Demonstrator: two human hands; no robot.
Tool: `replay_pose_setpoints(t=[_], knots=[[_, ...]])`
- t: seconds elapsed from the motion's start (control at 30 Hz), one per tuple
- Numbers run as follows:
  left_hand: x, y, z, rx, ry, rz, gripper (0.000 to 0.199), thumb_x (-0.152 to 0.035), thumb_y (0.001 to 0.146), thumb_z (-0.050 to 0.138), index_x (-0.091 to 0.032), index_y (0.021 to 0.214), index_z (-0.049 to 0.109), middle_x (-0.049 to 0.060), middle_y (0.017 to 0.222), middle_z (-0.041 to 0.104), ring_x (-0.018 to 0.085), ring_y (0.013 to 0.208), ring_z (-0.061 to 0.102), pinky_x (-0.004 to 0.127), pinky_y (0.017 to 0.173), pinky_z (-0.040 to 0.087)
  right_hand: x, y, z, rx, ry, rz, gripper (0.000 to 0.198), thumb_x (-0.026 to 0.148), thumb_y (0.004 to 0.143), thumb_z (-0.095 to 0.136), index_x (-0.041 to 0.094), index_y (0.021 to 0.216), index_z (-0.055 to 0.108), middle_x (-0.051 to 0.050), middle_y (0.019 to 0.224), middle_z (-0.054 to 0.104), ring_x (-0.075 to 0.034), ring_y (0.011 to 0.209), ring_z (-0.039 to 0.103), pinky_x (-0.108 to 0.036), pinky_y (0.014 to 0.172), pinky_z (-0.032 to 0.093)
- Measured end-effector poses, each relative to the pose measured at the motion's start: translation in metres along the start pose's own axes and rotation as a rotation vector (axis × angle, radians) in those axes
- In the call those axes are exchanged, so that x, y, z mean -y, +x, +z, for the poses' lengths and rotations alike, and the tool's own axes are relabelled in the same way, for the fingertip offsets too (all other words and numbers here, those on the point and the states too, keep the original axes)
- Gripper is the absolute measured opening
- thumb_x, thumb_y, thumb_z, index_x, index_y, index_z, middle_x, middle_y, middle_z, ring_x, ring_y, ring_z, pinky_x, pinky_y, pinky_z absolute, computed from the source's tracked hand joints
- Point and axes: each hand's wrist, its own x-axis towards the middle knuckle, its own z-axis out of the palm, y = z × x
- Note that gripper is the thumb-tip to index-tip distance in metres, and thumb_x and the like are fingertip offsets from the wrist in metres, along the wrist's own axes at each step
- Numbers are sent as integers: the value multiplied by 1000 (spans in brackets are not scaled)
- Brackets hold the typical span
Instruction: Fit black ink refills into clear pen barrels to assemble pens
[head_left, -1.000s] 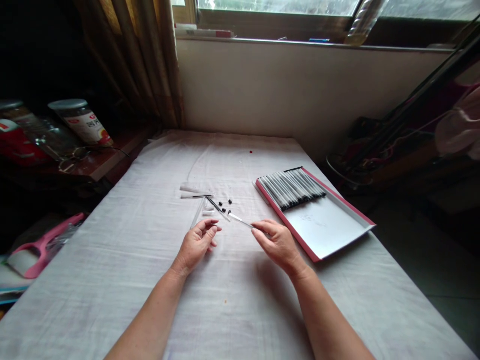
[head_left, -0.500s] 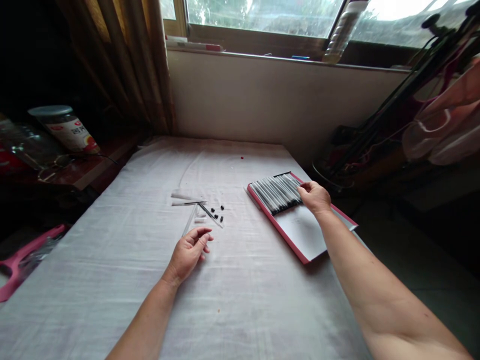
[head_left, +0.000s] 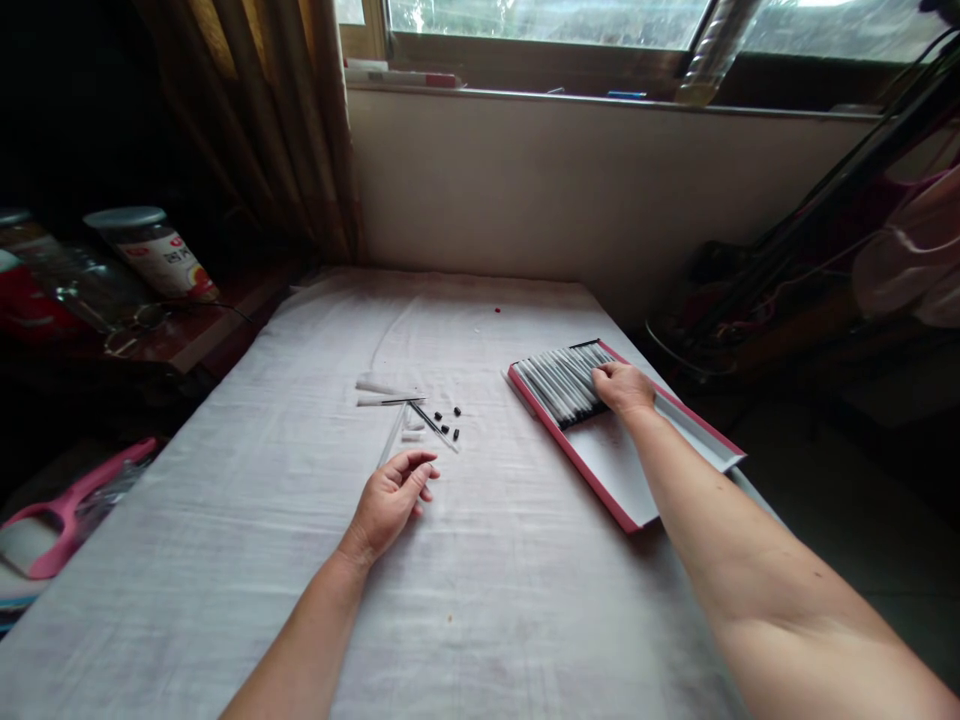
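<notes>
My right hand (head_left: 624, 387) reaches into a shallow red-edged box (head_left: 581, 475), its fingers closed on a pen at the right end of a row. That row of clear-barrelled pens (head_left: 559, 385) has black ends and fills the far part of the box; my hand covers some of it. My left hand (head_left: 394, 498) rests on the cloth, fingers loosely curled with nothing visible in them. Just beyond it lie a clear pen barrel (head_left: 391, 436), dark ink refills (head_left: 429, 418), small clear pieces (head_left: 412, 430) and several black caps (head_left: 445, 429).
A white cloth (head_left: 480, 580) covers the table. Pink-handled scissors (head_left: 71, 510) lie off its left edge. A labelled jar (head_left: 161, 255) stands on a side shelf at the left. A tiny red piece (head_left: 497, 310) lies near the far edge, below the windowsill (head_left: 525, 93).
The whole view has shifted slightly, so things appear farther right. My right hand has lowered onto the right end of the pen row. My left hand stays in place by the loose parts.
</notes>
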Motion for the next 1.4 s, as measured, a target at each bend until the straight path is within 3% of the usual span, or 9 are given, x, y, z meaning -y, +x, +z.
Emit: replay_pose_setpoints(t=[0.17,0.3,0.47,0.63,0.87,1.0,1.13,1.23,1.4], knots=[[2,1,0,-2,-3,-1,50,-54,67,70,-15,98,66,5,81,68,10,55,58,17,39,43,6,-10,-5,-133,79,-102,32,30,80,52,19,99,76,-12,94,74,-28,84,66,-35,70,47],[4,1,-1,-73,51,97,43,-52,73,65,-15,95,67,5,77,68,11,54,60,18,40,44,36,-55,-5,-311,299,-376,29,26,83,50,18,93,75,-11,97,72,-26,93,64,-36,82,49],[9,6,-9,-279,398,405,27,-40,85,54,-19,93,69,4,76,71,16,69,67,26,63,54,79,-139,19,-164,473,-694,23,27,87,52,22,92,73,-8,95,72,-22,93,64,-33,86,49],[14,15,-27,-325,906,572,18,-25,84,54,-21,94,69,6,97,73,24,97,64,39,91,49,102,-182,40,65,406,-648,27,24,84,58,22,109,69,-7,111,70,-24,102,62,-34,90,47],[7,36,-61,-179,1220,622,38,-2,78,45,-22,99,70,5,105,71,23,102,60,36,95,46,113,-190,44,112,381,-606,31,25,84,59,22,114,66,-9,119,66,-26,109,58,-39,94,42],[-4,66,-82,-157,1329,600,38,-12,85,47,-21,117,65,9,125,64,24,116,55,38,103,42,113,-196,50,69,400,-578,34,24,84,58,21,117,64,-11,123,64,-26,111,56,-40,94,41],[-13,101,-87,-160,1382,417,55,-36,86,56,-16,137,49,14,145,47,29,135,41,43,111,33,113,-199,52,56,404,-580,33,23,84,58,20,117,64,-11,122,64,-26,110,56,-39,94,40],[-16,117,-84,-81,1389,328,50,-41,87,53,-21,133,53,13,148,44,29,135,41,44,111,33,113,-198,52,51,410,-582,31,24,84,58,20,114,65,-11,122,64,-26,110,55,-39,94,40],[-16,111,-80,-33,1370,377,35,-37,87,52,-26,118,63,8,141,53,25,130,48,41,108,37,112,-198,53,64,406,-595,22,26,82,62,21,102,69,-10,120,64,-27,111,54,-41,94,38]])
